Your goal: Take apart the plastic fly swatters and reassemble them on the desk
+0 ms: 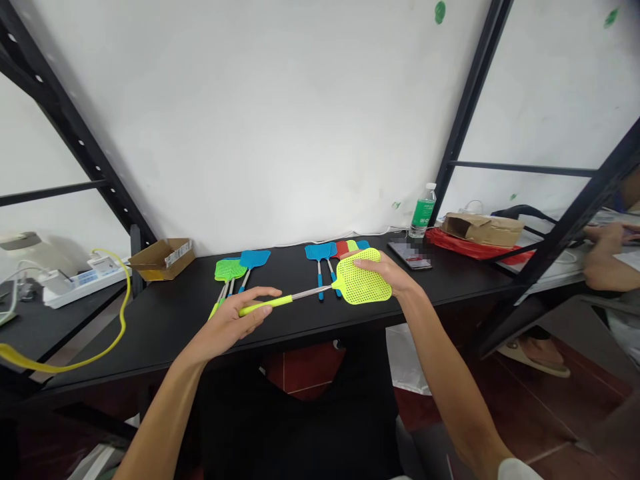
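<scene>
A yellow-green fly swatter (364, 283) with a perforated head and a metal shaft is held level above the black desk. My left hand (235, 321) grips its handle, thumb and fingers closed round it. My right hand (385, 270) pinches the head at its upper right edge, thumb on top. Left of centre on the desk lie green swatters (230, 269) and a blue swatter (255, 259), their handles partly behind my left hand. Behind the held swatter are two blue swatters (320, 252), and a red swatter (342, 248) is partly covered.
A small open cardboard box (163, 259) sits at the left, near a white power strip (85, 285) and a yellow cable (123, 313). To the right are a phone (411, 255), a water bottle (424, 212) and a brown carton (483, 230). Another person's arm (607, 257) shows far right.
</scene>
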Demonstrator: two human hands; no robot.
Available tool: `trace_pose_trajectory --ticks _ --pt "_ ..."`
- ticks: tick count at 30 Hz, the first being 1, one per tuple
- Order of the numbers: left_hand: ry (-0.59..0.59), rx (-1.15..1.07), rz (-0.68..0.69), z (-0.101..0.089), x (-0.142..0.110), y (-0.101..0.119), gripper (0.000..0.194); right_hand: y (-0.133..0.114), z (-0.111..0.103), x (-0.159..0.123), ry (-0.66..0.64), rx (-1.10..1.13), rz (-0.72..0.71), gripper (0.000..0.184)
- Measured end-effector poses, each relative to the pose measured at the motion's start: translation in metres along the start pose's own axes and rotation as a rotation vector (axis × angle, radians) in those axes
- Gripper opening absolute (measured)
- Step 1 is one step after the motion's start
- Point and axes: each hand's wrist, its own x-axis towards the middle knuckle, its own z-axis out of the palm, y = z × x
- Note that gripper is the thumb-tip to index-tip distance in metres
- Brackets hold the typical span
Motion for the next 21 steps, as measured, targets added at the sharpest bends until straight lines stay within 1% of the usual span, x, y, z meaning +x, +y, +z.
trace_pose_trajectory --ticks 2,5,7,9,13,17,19,21 --pt "0.047 -0.16 0.031 0.001 0.004 -0.007 0.035 0.002 -0.006 0.004 0.048 -0.014 0.006 0.042" --pt "0.193 -0.35 0.066 0.001 0.012 -0.019 0.028 0.005 -0.017 0.008 0.196 -0.115 -0.009 0.045" --pt "0.293 -0.408 0.064 0.001 0.018 -0.025 0.033 0.006 -0.024 0.009 0.265 -0.196 -0.007 0.046" --pt "0.348 -0.387 0.037 0.004 0.023 -0.029 0.042 0.005 -0.029 0.008 0.285 -0.236 0.0 0.043" --pt "0.325 -0.251 0.002 0.018 0.033 -0.038 0.059 0.002 -0.031 0.005 0.282 -0.268 0.004 0.039" --pt "0.228 -0.105 0.024 0.037 0.039 -0.048 0.067 0.004 -0.027 0.007 0.257 -0.28 0.007 0.039" --pt "0.172 0.023 0.026 0.046 0.04 -0.053 0.068 0.007 -0.024 0.01 0.234 -0.297 0.007 0.038" --pt "0.13 0.203 0.033 0.054 0.039 -0.058 0.066 0.009 -0.021 0.013 0.2 -0.321 0.008 0.037"
